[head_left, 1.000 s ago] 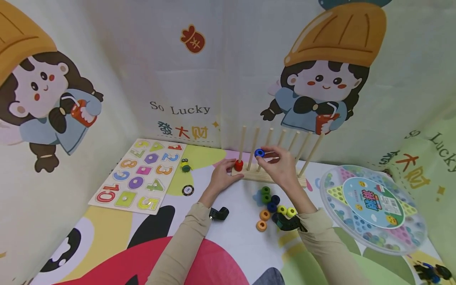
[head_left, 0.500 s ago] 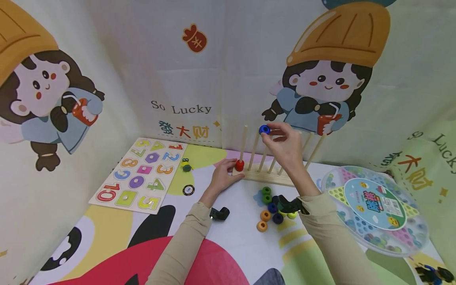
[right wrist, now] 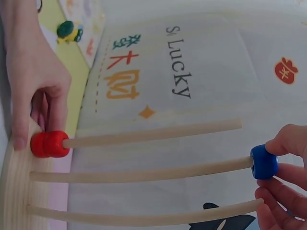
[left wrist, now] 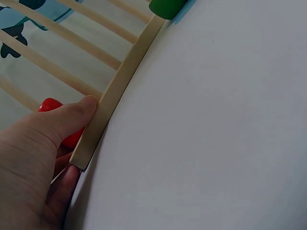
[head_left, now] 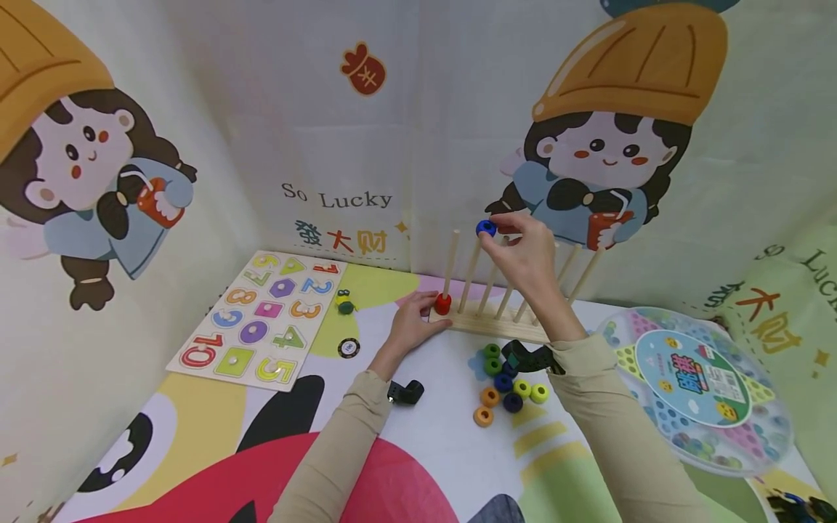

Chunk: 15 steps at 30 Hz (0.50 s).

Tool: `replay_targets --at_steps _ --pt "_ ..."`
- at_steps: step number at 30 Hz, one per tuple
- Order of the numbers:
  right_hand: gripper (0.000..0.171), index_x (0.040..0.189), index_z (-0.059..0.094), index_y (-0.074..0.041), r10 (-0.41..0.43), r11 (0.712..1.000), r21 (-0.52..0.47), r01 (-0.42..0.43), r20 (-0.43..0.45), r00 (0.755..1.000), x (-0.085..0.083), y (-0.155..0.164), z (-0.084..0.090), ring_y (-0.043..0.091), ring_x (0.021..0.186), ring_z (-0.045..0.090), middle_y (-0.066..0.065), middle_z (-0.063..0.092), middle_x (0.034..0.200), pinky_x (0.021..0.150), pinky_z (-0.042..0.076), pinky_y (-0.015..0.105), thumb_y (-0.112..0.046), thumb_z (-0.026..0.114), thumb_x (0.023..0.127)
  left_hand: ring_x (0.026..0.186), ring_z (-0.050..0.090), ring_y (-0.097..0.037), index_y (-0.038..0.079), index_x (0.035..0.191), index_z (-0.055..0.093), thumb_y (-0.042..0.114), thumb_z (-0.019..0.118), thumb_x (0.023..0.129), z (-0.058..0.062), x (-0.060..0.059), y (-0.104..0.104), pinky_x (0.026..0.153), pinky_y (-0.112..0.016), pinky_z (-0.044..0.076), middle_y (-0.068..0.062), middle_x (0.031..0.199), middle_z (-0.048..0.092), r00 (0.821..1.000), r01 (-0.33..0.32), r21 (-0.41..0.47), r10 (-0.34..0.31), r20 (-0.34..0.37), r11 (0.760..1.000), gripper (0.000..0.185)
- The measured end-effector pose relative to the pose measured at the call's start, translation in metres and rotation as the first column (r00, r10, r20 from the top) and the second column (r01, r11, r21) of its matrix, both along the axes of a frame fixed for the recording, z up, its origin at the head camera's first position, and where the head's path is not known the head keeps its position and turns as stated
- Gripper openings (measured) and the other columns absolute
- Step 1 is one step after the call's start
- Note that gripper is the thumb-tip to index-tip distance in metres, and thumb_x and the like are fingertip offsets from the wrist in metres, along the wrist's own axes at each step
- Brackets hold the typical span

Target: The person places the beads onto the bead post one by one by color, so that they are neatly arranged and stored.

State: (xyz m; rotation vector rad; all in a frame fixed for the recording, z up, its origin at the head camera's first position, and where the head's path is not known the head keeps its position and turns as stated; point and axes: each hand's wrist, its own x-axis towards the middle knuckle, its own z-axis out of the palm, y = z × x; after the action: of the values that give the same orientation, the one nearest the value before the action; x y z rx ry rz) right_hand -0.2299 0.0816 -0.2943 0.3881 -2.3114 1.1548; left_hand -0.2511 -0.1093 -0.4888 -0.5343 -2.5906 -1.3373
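The right hand (head_left: 526, 258) pinches a blue ring (head_left: 486, 228) between thumb and fingertips (right wrist: 288, 139), w/ the ring sitting right at the top end of the second peg (head_left: 468, 274) from the left. In the right wrist view the ring's hole is lined up w/ the peg tip and touches it, so the ring is probably just starting onto the peg, not yet slid down.

The left hand (head_left: 410, 328) rests on the left end of the wooden base (left wrist: 117, 94) of the peg rack; the thumb presses along the front edge & the other fingers curl behind the end. This hold likely keeps the rack steady on the desk (head_left: 431, 428) while the other hand works high up on the thin pegs.

A red ring (head_left: 443, 303) sits at the bottom of the first peg (head_left: 450, 261), just beside the left hand. More loose rings (head_left: 506, 381) (green, dark blue, yellow, orange) lie in a small group on the desk in front of the rack, near the right forearm.

Other things: a number puzzle board (head_left: 261, 319) far left, a small green-yellow toy (head_left: 344, 301) beside it, and a round clear game box (head_left: 696, 388) at the right.
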Motion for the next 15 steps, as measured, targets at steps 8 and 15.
replay_targets --at_steps 8,15 --pt "0.026 0.108 0.073 0.001 -0.008 1.0 0.025 0.007 0.036 0.999 0.0006 -0.0001 0.0019 0.03 0.092 0.066 0.015 0.071 0.101 0.07 0.048 0.024 -0.015 0.074 0.088 0.102 0.062 -0.025 -0.006 0.126 0.064 0.033 0.08 0.082 -0.0024 0.0015 -0.0012 0.087 -0.032 0.054 -0.013 0.132 0.06 0.998 0.015 0.024 -0.014 -0.054 1.0 0.061" --pt "0.026 0.108 0.074 -0.001 -0.046 0.996 0.078 0.042 0.046 0.998 0.0008 -0.0024 0.0026 0.028 0.091 0.065 0.014 0.072 0.101 0.069 0.046 0.031 -0.017 0.073 0.088 0.107 0.063 -0.026 -0.005 0.128 0.063 0.027 0.081 0.082 -0.0026 0.0013 0.0005 0.089 -0.035 0.054 -0.012 0.135 0.059 1.0 0.004 0.02 -0.004 -0.012 1.0 0.059"
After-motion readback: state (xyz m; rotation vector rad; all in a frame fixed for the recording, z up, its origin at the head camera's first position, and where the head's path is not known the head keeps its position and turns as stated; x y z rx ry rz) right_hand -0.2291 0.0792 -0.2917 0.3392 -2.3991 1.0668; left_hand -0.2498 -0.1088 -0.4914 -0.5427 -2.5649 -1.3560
